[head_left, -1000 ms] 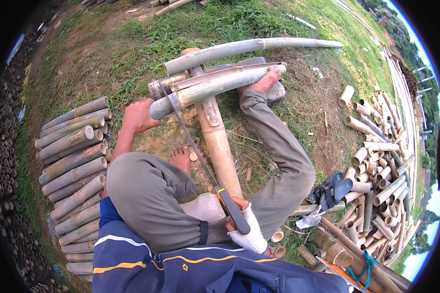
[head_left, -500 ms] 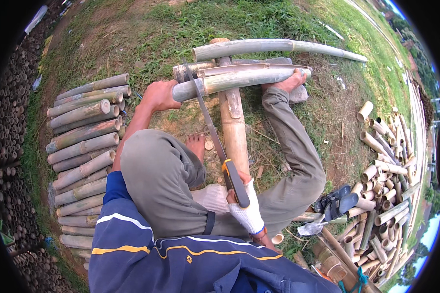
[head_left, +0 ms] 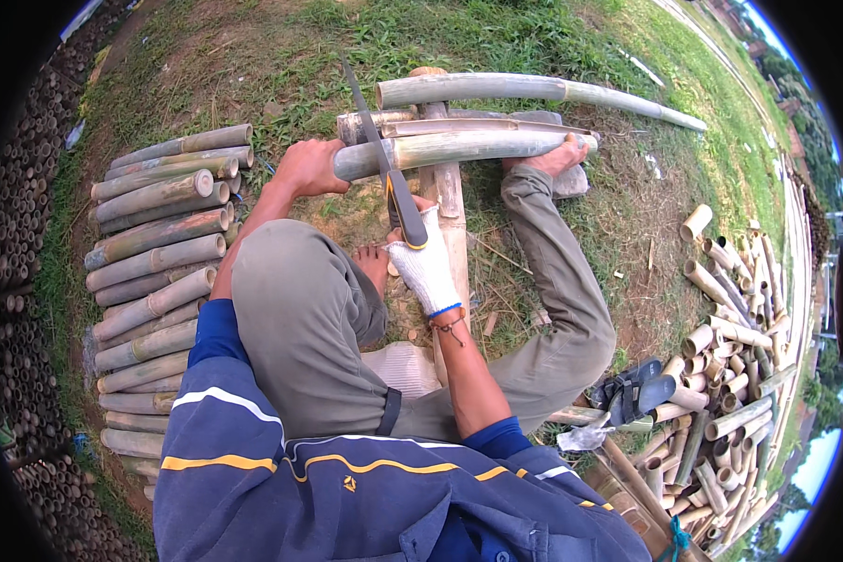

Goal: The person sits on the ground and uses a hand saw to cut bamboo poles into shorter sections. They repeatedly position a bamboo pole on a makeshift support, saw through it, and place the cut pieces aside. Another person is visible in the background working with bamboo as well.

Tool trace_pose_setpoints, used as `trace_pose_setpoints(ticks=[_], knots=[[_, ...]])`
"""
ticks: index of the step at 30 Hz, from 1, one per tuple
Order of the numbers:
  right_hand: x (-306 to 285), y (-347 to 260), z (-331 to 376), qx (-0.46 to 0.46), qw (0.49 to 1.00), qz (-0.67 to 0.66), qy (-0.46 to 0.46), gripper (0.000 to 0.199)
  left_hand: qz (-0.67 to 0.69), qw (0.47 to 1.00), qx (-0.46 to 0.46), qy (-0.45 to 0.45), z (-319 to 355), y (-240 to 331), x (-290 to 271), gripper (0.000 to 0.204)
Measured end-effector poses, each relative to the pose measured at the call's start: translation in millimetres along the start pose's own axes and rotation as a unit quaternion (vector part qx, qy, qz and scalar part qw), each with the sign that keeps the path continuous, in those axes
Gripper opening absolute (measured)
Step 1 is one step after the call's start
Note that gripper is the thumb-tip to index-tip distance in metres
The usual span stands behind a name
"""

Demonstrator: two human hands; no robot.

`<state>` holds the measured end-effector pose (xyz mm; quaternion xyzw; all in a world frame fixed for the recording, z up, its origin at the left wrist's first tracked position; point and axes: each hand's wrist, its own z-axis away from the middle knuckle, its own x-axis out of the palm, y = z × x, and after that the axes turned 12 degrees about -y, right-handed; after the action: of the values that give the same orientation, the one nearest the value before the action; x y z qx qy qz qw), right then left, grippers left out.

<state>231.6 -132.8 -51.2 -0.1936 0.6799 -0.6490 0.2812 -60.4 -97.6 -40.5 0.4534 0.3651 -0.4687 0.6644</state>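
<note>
My left hand (head_left: 311,169), bare, is closed around the left end of a grey-green bamboo pole (head_left: 482,148). In a white knit glove, my right hand (head_left: 423,267) grips the black and yellow handle of a hand saw (head_left: 403,211). The saw's blade lies across the pole just right of my left hand, its tip pointing away over the grass. Beneath the pole is a thick bamboo post (head_left: 451,245) used as a rest. My right foot (head_left: 564,155) presses on the pole's right end; my left foot (head_left: 373,267) is on the ground.
A long curved bamboo pole (head_left: 525,88) and a split piece (head_left: 492,125) lie beyond. Cut bamboo lengths (head_left: 159,258) are stacked at left. Short offcuts (head_left: 740,365) are heaped at right, beside dark sandals (head_left: 639,389). More bamboo (head_left: 19,215) fills the far left.
My right hand has pushed the saw forward, away from my body, so its handle is now close to the pole. My left hand and the pole have stayed nearly in place.
</note>
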Motion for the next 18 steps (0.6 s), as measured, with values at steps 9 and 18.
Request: trace_pose_setpoints(ticks=[9, 18], knots=[[-30.3, -54.4, 220.2, 0.061, 0.982, 0.177, -0.015, 0.060, 0.003, 1.000, 0.001, 0.003, -0.4, -4.4, -0.9, 0.068], [-0.1, 5.3, -34.9, -0.020, 1.000, 0.000, 0.001, 0.061, 0.003, 1.000, 0.013, 0.016, -4.6, 0.9, 1.4, 0.064]])
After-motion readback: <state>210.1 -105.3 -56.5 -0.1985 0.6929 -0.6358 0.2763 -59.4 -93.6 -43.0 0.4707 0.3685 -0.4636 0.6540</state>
